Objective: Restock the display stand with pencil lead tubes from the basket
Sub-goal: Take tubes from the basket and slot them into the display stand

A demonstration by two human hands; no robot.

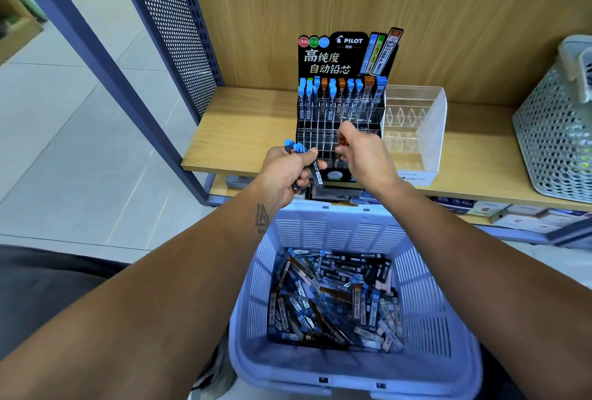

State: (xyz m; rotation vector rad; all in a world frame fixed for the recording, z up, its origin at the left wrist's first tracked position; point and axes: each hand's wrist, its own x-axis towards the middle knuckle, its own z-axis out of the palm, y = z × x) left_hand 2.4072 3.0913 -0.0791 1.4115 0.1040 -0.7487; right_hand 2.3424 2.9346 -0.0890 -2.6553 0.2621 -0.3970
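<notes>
The right hand (358, 149) was pinched on an orange-capped tube (341, 143), held at the stand (339, 104) just ahead, probably for slotting; spare tubes (296, 149) were gripped by the left hand (285, 172), the basket (352, 364) below.

a stationery shop. branded display stand (344, 79) of pencil lead tubes with printed header card sits on a wooden shelf (243, 133) by its front edge; perforated metal upright (173, 21); boxed stock (499, 212) on the shelf below; tiled aisle floor (64, 117) left.
</notes>
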